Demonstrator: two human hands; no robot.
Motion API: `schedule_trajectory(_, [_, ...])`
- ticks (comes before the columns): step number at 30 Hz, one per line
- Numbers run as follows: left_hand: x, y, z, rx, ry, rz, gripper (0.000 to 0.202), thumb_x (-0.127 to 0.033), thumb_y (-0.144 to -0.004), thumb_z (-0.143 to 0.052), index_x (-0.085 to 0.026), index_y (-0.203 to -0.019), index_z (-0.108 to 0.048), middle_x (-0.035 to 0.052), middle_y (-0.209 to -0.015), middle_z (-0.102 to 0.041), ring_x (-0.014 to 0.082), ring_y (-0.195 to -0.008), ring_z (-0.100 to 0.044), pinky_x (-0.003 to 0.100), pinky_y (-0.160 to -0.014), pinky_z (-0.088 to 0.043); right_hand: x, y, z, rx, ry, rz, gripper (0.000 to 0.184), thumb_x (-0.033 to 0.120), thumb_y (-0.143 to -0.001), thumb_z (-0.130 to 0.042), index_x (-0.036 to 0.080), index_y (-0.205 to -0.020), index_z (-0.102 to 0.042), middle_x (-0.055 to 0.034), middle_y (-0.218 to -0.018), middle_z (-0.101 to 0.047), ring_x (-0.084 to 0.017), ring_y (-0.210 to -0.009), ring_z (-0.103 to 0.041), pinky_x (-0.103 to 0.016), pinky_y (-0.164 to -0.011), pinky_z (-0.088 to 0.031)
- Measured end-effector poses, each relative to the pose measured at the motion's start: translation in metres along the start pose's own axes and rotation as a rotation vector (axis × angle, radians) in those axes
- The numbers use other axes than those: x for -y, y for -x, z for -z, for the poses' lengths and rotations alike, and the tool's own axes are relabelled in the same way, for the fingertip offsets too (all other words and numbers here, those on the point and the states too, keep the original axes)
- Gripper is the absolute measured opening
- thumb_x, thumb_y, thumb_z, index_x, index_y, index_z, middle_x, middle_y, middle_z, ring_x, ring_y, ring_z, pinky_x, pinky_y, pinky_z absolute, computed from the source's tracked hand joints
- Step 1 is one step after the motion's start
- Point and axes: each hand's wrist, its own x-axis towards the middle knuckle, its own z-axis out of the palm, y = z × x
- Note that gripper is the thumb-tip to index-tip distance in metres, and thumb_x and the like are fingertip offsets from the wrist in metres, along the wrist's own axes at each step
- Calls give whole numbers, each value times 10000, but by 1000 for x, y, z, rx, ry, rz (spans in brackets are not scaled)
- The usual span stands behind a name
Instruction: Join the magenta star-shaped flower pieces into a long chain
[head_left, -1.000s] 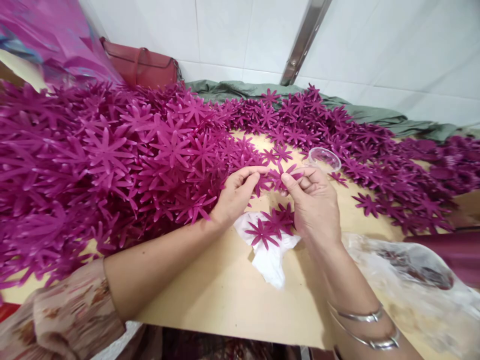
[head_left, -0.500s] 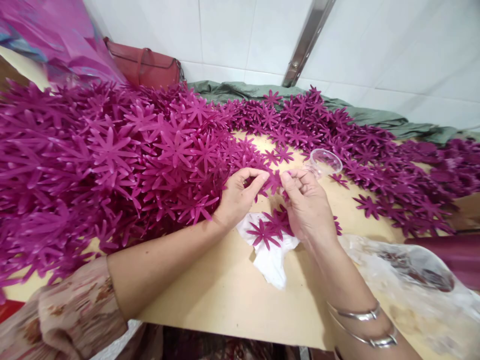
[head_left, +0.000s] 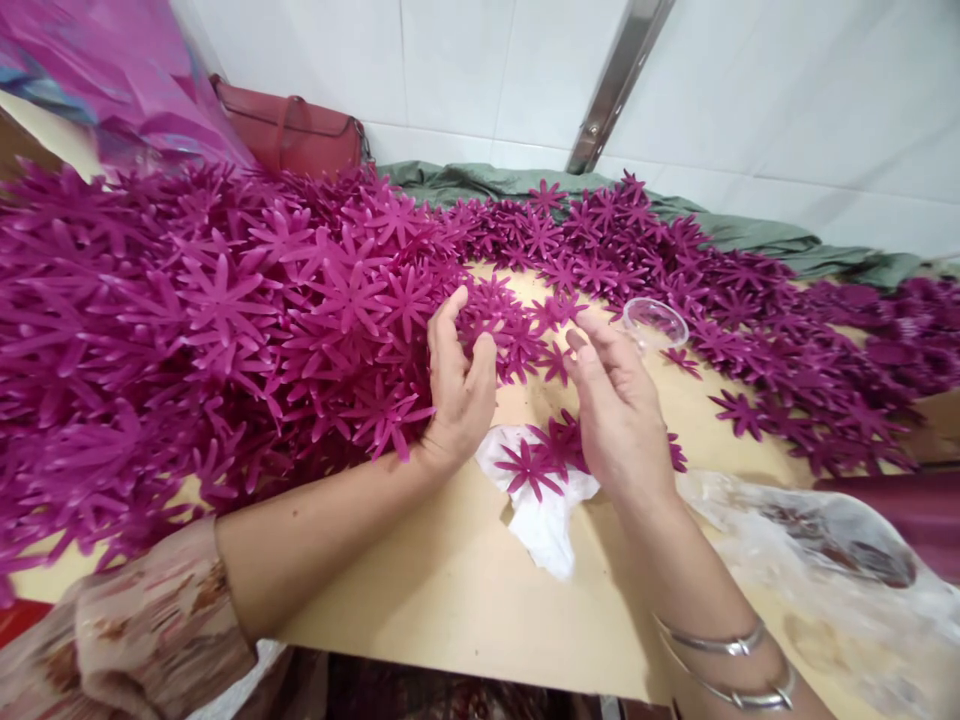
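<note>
1. Left hand (head_left: 459, 390): thumb and fingers parted, beside the heap (head_left: 300, 290).
2. Right hand (head_left: 619, 400): near flowers (head_left: 556, 310) between the hands; cannot tell whether it pinches any.
3. White scrap (head_left: 544, 535): partly hidden under flowers.

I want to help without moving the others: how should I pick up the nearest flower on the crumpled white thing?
Probably pinch the left-pointing petals of that purple flower, coming from the left: they fan out free there, while another flower crowds its far right side.

The left hand (head_left: 459, 395) has come out of its pinch — thumb (head_left: 483, 362) and forefinger (head_left: 448, 318) now stand apart.
</note>
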Motion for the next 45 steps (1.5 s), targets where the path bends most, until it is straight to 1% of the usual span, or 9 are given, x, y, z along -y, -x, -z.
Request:
schedule_trajectory(3, [-5,1,0,30,14,-58,431,-289,-995,-593,-264,-1418,-510,97,-1540,-481,246,-1479,-408,382,-1274,-286,5,3,-4,-17,84,40,319,442,-966,-663,313,-1258,-682,-37,-1377,-670,-212,-1330,-588,-451,-1212,-392])
schedule_trajectory(8, [-9,4,-4,184,243,85,608,-334,-944,-692,-349,-1483,-412,93,-1498,-525,251,-1353,-548,349,-1060,-529,19,4,-5,-23,131,49,220,412,-976,-649,263,-1112,-737,-48,-1158,-734,-193,-1104,-675,-384,-1071,-513])
schedule_trajectory(12, [-10,6,-7,279,369,197,674,-303,-858,-794,-311,-1431,-438,48,-1154,-675,173,-1001,-697,298,-901,-585,26,6,-7,-10,122,20,227,429,-981,-637,263,-1102,-733,-44,-1142,-733,-186,-1088,-674,-355,-1030,-528])
schedule_trajectory(16, [-8,7,-8,404,404,269,401,-306,-823,-817,-210,-1154,-611,-4,-877,-691,114,-768,-682,257,-787,-575,16,4,-5,13,26,-67,269,476,-939,-686,266,-1100,-736,-35,-1132,-737,-187,-1080,-675,-345,-1005,-529])
schedule_trajectory(20, [-3,6,-9,423,415,284,265,-310,-792,-832,-172,-921,-647,-6,-829,-703,107,-778,-671,248,-795,-554,1,0,-2,31,-144,-130,219,396,-862,-787,253,-1021,-739,4,-974,-735,-143,-890,-672,-285,-884,-534])
schedule_trajectory(25, [-1,4,-8,415,371,269,175,-321,-870,-756,-168,-933,-699,6,-831,-707,104,-760,-640,248,-760,-529,-1,-1,0,-12,-110,-98,136,315,-841,-804,211,-889,-732,26,-805,-678,-109,-744,-603,-238,-762,-496])
schedule_trajectory(32, [-2,3,-7,425,326,286,183,-349,-891,-732,-169,-911,-705,23,-867,-721,113,-782,-641,257,-788,-522,4,1,0,-11,-41,-130,179,366,-845,-786,201,-870,-720,28,-737,-626,-114,-669,-547,-241,-645,-465])
schedule_trajectory(38, [-1,4,-7,455,328,259,191,-357,-913,-706,-171,-933,-670,15,-866,-687,111,-792,-620,249,-782,-496,7,1,-1,46,-2,-147,309,497,-848,-779,209,-842,-668,24,-705,-596,-119,-614,-508,-255,-573,-431])
schedule_trajectory(45, [0,3,-8,520,341,264,186,-339,-903,-718,-167,-914,-650,16,-858,-676,119,-795,-622,264,-794,-502,12,5,0,102,-43,-229,374,549,-878,-737,240,-769,-558,66,-574,-464,-102,-479,-360,-249,-439,-293])
